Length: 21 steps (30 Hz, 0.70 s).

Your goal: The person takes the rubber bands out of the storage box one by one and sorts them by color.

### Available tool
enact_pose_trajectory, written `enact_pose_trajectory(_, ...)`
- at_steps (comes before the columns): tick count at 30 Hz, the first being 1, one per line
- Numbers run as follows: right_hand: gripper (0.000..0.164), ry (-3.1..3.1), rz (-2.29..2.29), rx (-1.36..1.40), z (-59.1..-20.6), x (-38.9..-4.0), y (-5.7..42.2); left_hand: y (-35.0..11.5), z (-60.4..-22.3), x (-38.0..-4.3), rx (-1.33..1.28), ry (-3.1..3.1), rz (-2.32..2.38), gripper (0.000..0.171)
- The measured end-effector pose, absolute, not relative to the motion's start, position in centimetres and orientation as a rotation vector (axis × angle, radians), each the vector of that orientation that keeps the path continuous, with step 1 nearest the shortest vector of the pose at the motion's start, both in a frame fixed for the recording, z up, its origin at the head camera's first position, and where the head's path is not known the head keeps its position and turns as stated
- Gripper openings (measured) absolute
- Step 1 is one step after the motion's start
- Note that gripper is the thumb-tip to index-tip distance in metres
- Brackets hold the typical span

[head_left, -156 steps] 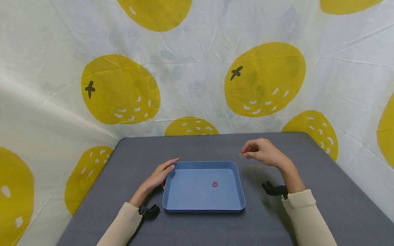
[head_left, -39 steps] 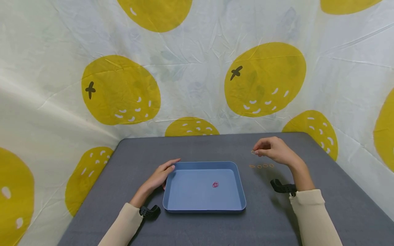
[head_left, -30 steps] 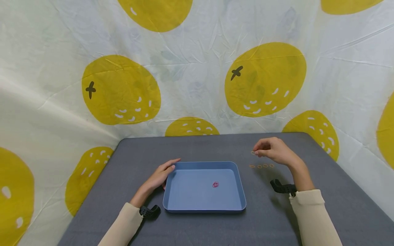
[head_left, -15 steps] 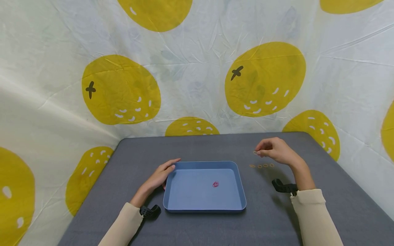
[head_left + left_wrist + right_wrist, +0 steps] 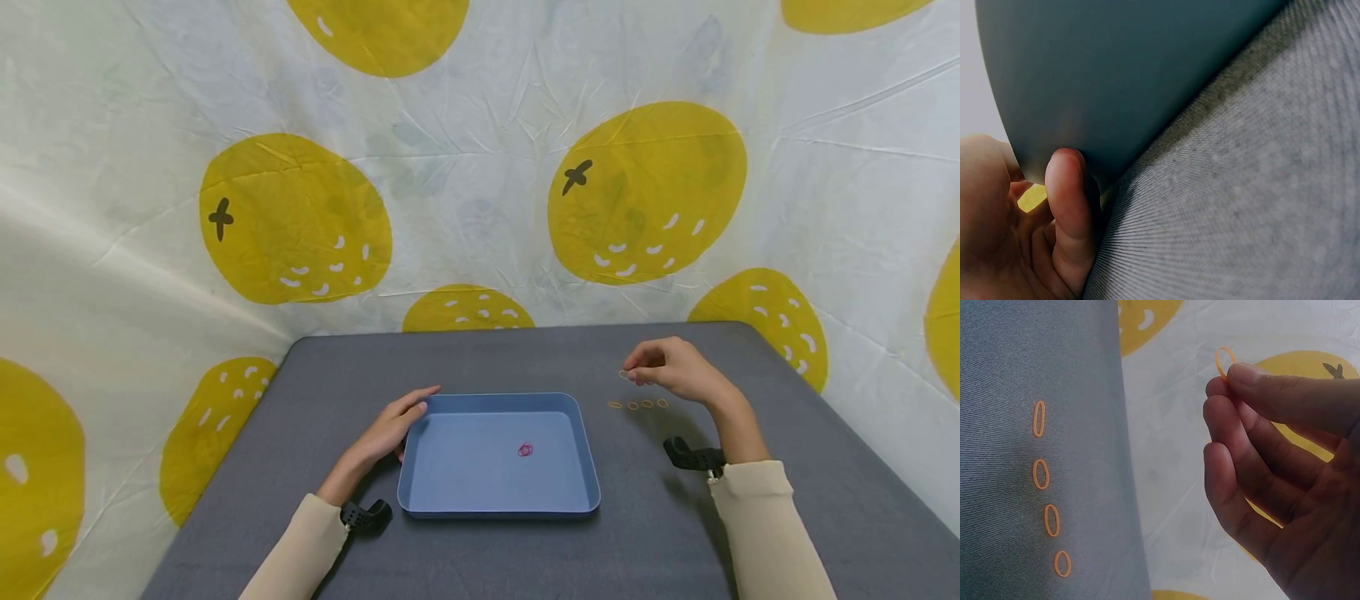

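Observation:
My left hand (image 5: 392, 427) holds the back left corner of a shallow blue tray (image 5: 585, 467). Its thumb lies at the rim, and in the left wrist view a fingertip (image 5: 1066, 169) presses the outer wall. A small bunch of thin red loops, like rubber bands (image 5: 525, 450), lies inside the tray, right of its middle. Beyond the tray's back right corner, my right hand (image 5: 667, 367) is raised over the table. Between thumb and forefinger it pinches one small orange rubber band (image 5: 1225, 357). Below it, several more orange rubber bands (image 5: 1040, 474) lie in a row, apart from one another.
The table (image 5: 495, 558) has a dark grey cloth top. Behind it and along both sides hangs a white curtain (image 5: 465, 208) printed with yellow fruit. Both wrists wear black bands with cameras (image 5: 693, 457).
Over the last seconds my right hand, still pinching a rubber band, has moved right; lately it has only drifted slightly. The left hand, tray and red loops have stayed put.

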State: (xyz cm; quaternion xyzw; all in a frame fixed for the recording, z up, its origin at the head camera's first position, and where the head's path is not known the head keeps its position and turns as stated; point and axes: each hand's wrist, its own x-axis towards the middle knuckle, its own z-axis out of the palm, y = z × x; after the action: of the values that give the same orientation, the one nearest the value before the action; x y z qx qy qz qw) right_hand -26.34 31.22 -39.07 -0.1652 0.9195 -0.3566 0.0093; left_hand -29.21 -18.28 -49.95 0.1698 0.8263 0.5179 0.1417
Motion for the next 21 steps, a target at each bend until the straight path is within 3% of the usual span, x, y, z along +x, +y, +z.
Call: enact_pose_trajectory(21, 0.010, 2.860, -1.094, -0.498, -39.36, -26.52, 31.32, -18.33, -49.81, -29.14, 0.486, 2.383, 1.496, 0.044)
